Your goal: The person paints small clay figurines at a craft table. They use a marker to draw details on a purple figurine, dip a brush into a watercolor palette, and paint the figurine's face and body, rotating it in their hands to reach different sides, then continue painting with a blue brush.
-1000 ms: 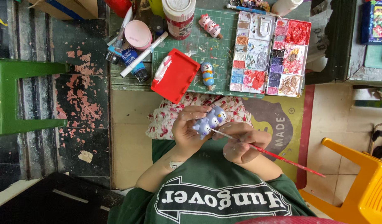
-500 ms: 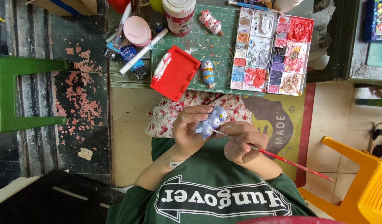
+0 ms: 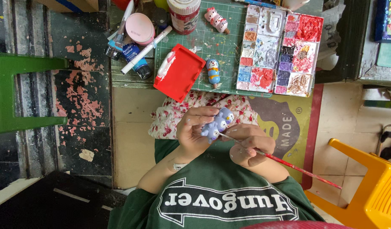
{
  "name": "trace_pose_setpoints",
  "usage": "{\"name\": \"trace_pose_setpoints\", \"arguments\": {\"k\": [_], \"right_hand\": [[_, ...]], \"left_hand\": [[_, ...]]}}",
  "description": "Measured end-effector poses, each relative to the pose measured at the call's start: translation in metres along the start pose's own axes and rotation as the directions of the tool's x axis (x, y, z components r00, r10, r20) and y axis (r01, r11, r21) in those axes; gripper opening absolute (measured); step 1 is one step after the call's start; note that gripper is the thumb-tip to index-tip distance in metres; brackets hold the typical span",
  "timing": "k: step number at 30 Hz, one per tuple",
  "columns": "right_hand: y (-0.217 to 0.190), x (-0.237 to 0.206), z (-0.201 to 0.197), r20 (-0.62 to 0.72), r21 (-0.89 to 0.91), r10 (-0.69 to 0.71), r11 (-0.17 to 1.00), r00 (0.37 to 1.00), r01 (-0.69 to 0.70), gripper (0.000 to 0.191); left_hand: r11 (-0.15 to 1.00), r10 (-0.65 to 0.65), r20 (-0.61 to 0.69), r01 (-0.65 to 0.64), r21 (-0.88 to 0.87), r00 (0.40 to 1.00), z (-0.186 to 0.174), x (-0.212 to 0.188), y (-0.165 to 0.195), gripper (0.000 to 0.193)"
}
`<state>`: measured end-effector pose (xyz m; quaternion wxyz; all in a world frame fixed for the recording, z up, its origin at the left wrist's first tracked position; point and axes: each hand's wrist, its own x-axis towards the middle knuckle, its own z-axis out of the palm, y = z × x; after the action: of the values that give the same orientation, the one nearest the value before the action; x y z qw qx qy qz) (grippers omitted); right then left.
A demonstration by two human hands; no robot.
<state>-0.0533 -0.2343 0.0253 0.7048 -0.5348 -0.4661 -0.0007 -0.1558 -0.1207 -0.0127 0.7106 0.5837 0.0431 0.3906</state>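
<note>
Painting detail on the purple figurine [image 3: 216,124], left hand [image 3: 194,133] clasped round it, right hand [image 3: 246,145] pinching the red brush [image 3: 284,163]; next, steadier strokes probably.

Brush tip [image 3: 221,135] too small to see, tucked against purple figurine [image 3: 216,124]. Left hand [image 3: 194,132] hides figurine's back. Paint jar [image 3: 184,15] cut off by top edge. Yellow chair [image 3: 369,186] cut off at right edge.
</note>
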Motion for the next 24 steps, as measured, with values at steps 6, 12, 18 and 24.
{"name": "trace_pose_setpoints", "arguments": {"k": [6, 12, 18, 24], "right_hand": [[0.0008, -0.0011, -0.0005, -0.001, -0.01, -0.009, 1.0, 1.0, 0.009, 0.055], [-0.0006, -0.0022, -0.0019, 0.006, -0.024, 0.013, 1.0, 1.0, -0.012, 0.056], [-0.0003, -0.0015, -0.003, 0.018, -0.031, 0.001, 1.0, 1.0, 0.0, 0.056], [0.0008, -0.0007, -0.0008, 0.001, -0.013, 0.006, 1.0, 1.0, -0.006, 0.056]], "left_hand": [[1.0, 0.005, 0.001, -0.005, 0.008, 1.0, -0.0003, 0.0, 0.0001, 0.05], [1.0, 0.008, 0.006, -0.008, -0.003, 1.0, -0.0006, 0.0003, -0.0009, 0.048], [1.0, 0.006, 0.009, -0.006, 0.007, 1.0, -0.0002, -0.0001, 0.0005, 0.049], [1.0, 0.006, 0.004, -0.006, 0.0, 1.0, 0.0002, -0.0002, -0.0003, 0.048]]}}
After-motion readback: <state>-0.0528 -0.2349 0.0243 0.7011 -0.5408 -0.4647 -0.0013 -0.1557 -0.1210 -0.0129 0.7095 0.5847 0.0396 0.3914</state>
